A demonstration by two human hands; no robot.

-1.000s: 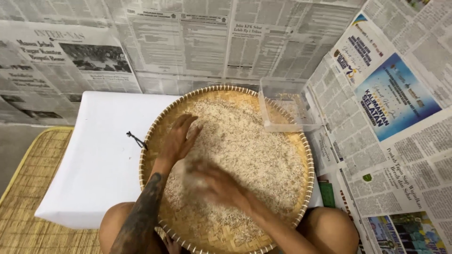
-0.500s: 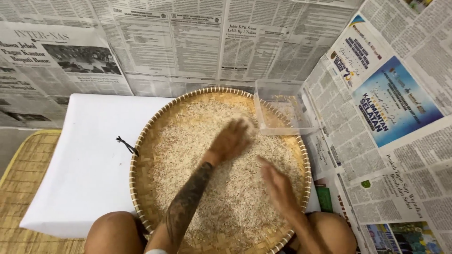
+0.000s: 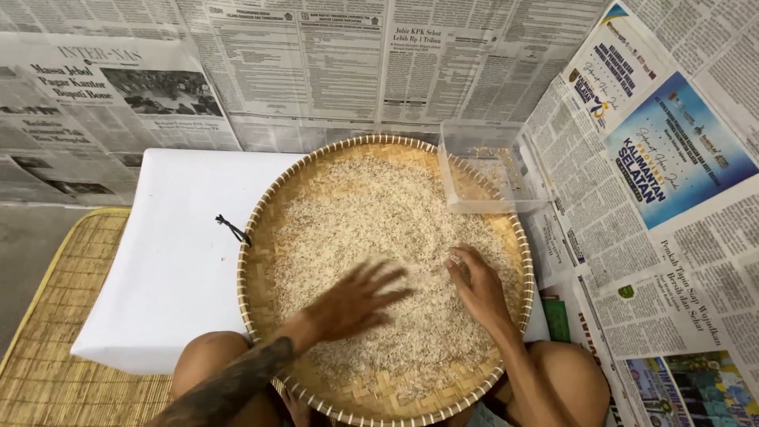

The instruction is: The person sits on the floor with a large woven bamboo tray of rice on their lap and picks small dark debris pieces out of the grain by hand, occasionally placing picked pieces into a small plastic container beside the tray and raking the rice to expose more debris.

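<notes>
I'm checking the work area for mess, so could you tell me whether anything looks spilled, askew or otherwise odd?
Nothing looks spilled: the rice lies inside the woven tray. One oddity: the clear plastic container rests partly on the tray's rim, so it may sit tilted. A loose black cord trails onto the white sheet.

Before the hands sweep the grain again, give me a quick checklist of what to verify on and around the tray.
1. Woven tray sits level on the lap: ok, the rim shows all round and nothing spills.
2. Rice grains lie inside the rim: ok, none seen on the white sheet.
3. Left hand is spread flat over the grains: ok, though blurred.
4. Right hand has its fingers curled on the grains: ok; whether they pinch anything, cannot tell.
5. Clear plastic box rests across the tray's far right rim: ok, within reach.
6. Black string at the left rim stays off the rice: ok.
</notes>
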